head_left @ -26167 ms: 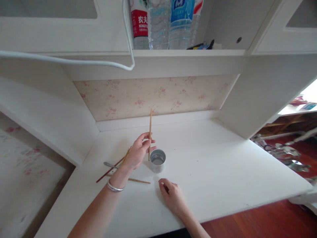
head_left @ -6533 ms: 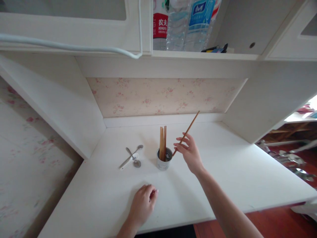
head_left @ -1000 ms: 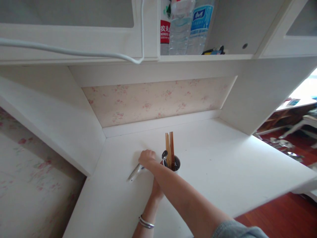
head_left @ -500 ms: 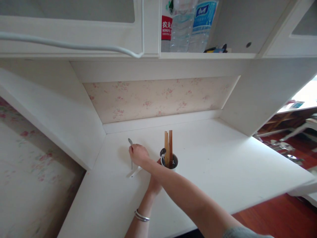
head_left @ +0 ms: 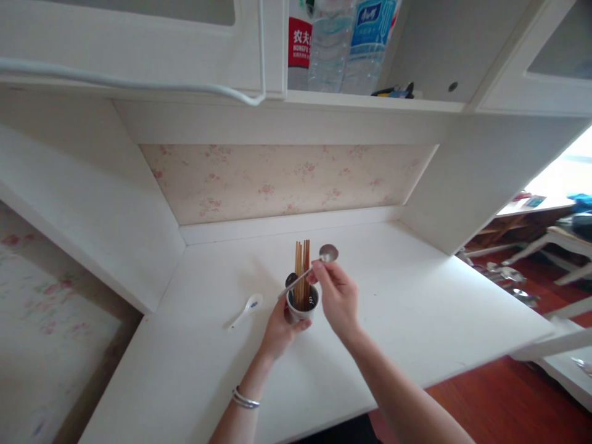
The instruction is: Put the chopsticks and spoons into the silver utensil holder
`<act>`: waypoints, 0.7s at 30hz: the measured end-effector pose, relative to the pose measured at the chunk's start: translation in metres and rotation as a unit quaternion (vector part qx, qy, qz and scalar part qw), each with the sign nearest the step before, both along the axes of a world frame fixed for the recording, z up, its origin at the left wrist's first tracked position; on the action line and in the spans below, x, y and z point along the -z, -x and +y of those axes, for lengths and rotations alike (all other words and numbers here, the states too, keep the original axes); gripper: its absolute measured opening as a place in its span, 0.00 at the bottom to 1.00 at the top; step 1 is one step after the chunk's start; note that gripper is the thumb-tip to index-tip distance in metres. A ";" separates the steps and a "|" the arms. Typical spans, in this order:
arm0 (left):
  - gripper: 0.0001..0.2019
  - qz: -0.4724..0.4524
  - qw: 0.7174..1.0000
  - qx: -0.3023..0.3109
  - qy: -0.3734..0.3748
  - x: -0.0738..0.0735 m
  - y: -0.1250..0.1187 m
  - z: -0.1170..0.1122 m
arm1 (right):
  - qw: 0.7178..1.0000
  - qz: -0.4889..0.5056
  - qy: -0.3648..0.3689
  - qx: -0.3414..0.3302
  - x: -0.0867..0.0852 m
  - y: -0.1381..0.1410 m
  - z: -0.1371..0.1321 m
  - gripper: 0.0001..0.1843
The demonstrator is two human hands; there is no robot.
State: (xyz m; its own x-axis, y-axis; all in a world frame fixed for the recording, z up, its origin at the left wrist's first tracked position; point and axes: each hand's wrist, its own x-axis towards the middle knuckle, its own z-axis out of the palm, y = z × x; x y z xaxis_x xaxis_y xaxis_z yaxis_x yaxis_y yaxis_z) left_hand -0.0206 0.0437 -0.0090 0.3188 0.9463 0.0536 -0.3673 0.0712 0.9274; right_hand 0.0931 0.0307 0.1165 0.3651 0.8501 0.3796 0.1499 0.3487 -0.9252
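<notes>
My left hand (head_left: 279,328) is wrapped round a utensil holder (head_left: 301,312), a light-coloured cup standing on the white counter. Several wooden chopsticks (head_left: 300,271) and a dark-looking spoon (head_left: 290,280) stand in the cup. In my right hand (head_left: 340,296) a metal spoon (head_left: 328,252) is pinched by its handle, bowl up to the right. Its handle slants down left across the chopsticks, over the cup's rim. A white ceramic spoon (head_left: 247,308) with a small blue mark lies on the counter, left of the cup.
The white counter (head_left: 398,296) runs between side panels below a cupboard. Plastic bottles (head_left: 328,46) and small dark items (head_left: 395,91) stand on the open shelf above. A white cable (head_left: 139,81) hangs along the cupboard at upper left.
My right hand has lifted the metal spoon off the counter's left side and carried it right to the cup. The ceramic spoon is now uncovered. The view has shifted slightly.
</notes>
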 end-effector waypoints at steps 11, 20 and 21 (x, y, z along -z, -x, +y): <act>0.34 0.045 0.999 -0.016 -0.007 -0.002 -0.001 -0.004 | 0.993 -0.028 0.097 0.068 0.051 -0.041 0.016 0.20; 0.36 0.040 0.998 -0.038 -0.016 0.007 -0.004 -0.002 | 0.992 -0.031 0.116 0.049 0.099 -0.024 0.018 0.17; 0.36 0.040 0.998 -0.039 -0.016 0.007 -0.004 -0.002 | 0.992 -0.021 0.111 0.048 0.102 -0.024 0.019 0.17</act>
